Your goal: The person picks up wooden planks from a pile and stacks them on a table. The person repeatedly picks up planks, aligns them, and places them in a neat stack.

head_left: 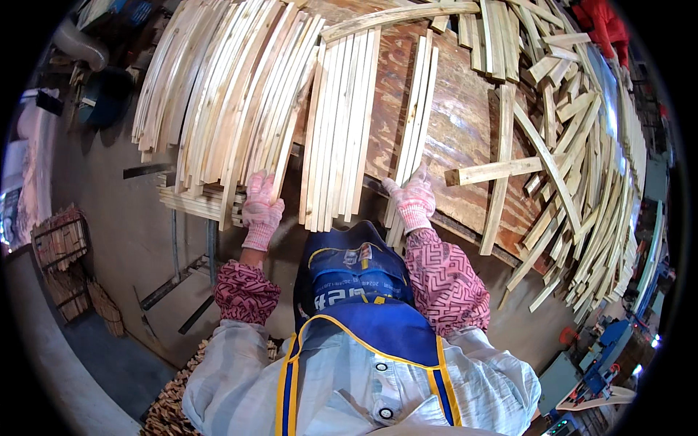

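My left hand [263,208], in a pink-and-white knit glove, is closed at the near ends of the rightmost wooden strips in a wide row of pale wooden strips [218,94]. Its fingertips are partly lost among the strip ends. Farther right, my right hand [412,196] wears a matching glove and grips a narrow bunch of wooden strips [416,109] near its lower end, thumb on the left side and fingers on the right. Between my hands, a separate group of strips [340,123] lies side by side, its near ends jutting past the table edge.
A worn plywood tabletop [465,138] carries the strips. Loose strips [560,174] lie crossed in a heap at right. One long strip [400,17] lies crosswise at the far side. A metal stand [174,247] is at left; a person in red [607,29] is at far right.
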Available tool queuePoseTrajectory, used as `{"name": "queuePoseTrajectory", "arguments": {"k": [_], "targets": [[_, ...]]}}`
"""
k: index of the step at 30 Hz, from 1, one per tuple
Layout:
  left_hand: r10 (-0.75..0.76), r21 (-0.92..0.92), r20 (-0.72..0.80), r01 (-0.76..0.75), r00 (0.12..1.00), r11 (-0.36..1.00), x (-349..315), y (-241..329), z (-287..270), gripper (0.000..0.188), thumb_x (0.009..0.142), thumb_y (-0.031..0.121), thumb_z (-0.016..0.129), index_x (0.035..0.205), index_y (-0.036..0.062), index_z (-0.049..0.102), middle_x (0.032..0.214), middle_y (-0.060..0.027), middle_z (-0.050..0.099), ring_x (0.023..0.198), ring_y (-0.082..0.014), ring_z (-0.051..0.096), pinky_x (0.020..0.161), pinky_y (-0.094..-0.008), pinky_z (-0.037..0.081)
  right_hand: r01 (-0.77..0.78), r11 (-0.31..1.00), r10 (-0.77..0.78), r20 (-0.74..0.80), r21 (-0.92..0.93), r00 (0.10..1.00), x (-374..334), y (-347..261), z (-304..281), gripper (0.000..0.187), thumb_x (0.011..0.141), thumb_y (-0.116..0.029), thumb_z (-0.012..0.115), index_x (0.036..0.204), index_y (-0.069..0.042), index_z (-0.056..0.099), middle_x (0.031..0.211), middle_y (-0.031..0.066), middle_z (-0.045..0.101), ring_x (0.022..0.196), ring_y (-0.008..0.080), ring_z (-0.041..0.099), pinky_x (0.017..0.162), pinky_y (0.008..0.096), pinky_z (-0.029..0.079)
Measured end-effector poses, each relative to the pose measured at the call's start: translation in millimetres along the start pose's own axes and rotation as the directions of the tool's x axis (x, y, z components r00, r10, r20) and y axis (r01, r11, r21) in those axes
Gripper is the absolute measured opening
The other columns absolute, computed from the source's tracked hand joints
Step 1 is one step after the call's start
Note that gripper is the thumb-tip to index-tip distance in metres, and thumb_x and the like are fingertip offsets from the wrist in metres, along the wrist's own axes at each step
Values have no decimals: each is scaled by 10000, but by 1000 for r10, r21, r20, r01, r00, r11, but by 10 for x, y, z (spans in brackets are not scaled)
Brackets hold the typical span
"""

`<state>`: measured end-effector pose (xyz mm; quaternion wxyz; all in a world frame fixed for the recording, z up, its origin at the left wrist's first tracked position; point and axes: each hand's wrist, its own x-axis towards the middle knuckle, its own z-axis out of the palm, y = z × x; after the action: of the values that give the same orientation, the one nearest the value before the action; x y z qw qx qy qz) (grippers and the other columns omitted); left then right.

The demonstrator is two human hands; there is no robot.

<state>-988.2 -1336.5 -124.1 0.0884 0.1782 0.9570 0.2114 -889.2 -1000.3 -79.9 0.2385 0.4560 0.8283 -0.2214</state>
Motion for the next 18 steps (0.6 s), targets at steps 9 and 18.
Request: {"name": "queuePoseTrajectory", "arguments": {"k": [9, 18], "targets": [[-128, -678, -96, 29, 987, 735, 534, 69, -156, 672, 838, 23, 580, 1461, 109, 346, 1406, -106, 475, 1262, -248, 500, 1023, -333, 438, -24, 999, 26, -61, 33, 998, 61, -3, 81, 1075, 740, -516, 726, 1526, -60, 153, 1362, 265, 491, 1226, 345, 544, 1010, 399, 463], [-378, 664, 70, 239, 923, 709, 1709, 593, -750, 545, 974, 220, 474, 1472, 365, 308, 1250, -135, 521, 1085, -280, 601, 728, -470, 568, -32, 998, 33, 9, -61, 999, 141, -20, 101, 991, 778, -538, 698, 1482, 0, 254, 1426, 220, 460, 1312, 312, 470, 1036, 379, 435]]}}
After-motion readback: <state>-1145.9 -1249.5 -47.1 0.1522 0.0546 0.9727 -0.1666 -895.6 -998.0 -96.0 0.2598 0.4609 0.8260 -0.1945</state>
